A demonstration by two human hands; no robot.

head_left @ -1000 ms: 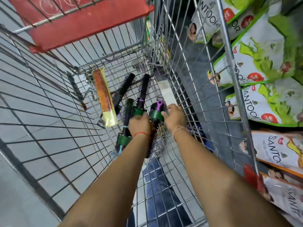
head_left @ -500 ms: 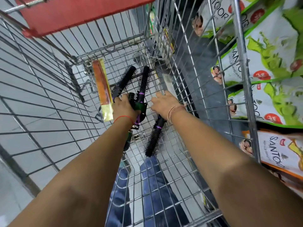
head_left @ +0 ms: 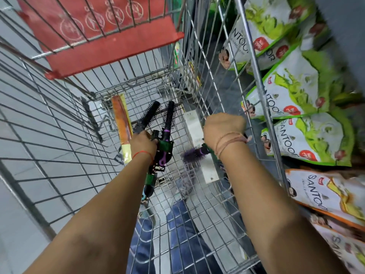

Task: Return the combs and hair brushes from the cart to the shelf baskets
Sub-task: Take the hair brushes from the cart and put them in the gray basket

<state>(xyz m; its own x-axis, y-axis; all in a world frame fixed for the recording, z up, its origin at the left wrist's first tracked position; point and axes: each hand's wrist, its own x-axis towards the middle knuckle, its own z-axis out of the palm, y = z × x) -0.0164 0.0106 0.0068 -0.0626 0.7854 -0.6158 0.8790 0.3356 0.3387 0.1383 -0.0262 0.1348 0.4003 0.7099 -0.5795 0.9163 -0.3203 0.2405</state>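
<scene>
Down in the wire cart (head_left: pixel 65 123), the left hand (head_left: pixel 142 145) clutches a bundle of round hair brushes (head_left: pixel 166 123), bristles fanning beyond its knuckles. The right hand (head_left: pixel 224 127) is closed around another round brush (head_left: pixel 192 155), bristles blurred beneath the wrist.

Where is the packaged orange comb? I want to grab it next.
In the head view, the packaged orange comb leans against the cart's left wall near the far end, just left of the black round brushes gathered in the left hand.
</scene>
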